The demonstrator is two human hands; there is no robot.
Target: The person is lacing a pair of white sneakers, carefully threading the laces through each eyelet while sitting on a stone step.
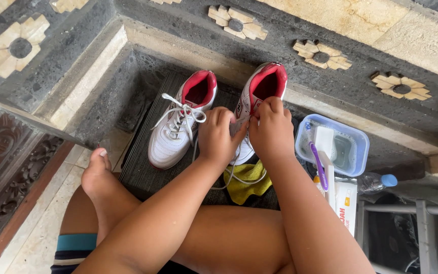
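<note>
Two white sneakers with red linings stand side by side on a dark ribbed mat (143, 170). The left sneaker (178, 122) is laced, its white laces loosely tied. Both my hands work on the right sneaker (264, 83). My left hand (219, 134) covers its front and pinches the white lace (229, 180), which hangs down in a loop. My right hand (271, 129) grips the lace near the tongue. A yellow cloth (247, 182) lies under the right sneaker's toe.
A light blue tub (358, 147) of soapy water sits to the right, with a white brush and a purple toothbrush (319, 165) across it. A white box (347, 205) and a plastic bottle with a blue cap (378, 181) lie beside it. My crossed legs and bare foot (97, 175) are in front.
</note>
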